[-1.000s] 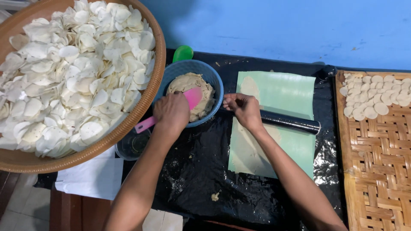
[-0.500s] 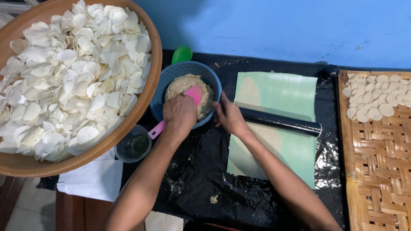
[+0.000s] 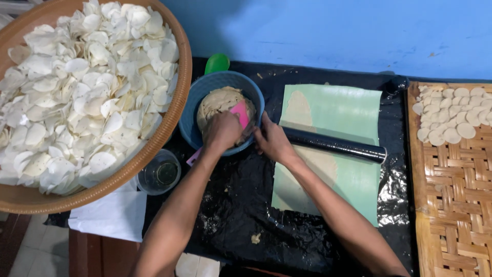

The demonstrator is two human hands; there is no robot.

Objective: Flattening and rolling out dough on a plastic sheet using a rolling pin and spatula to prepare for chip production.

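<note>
Black plastic sheeting point(image 3: 246, 225) covers the table (blue wall point(image 3: 333, 31) behind), left hand point(image 3: 221, 131) gripping a pink scraper point(image 3: 240, 114).

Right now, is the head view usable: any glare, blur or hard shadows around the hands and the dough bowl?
Head view: even, soft light, no hard shadows. Glare only on the crinkled black plastic sheet and the black rolling pin. The left hand, on the pink scraper, and the right hand at the blue bowl are sharp. Slight wide-angle bending at the basket of white chips.
</note>
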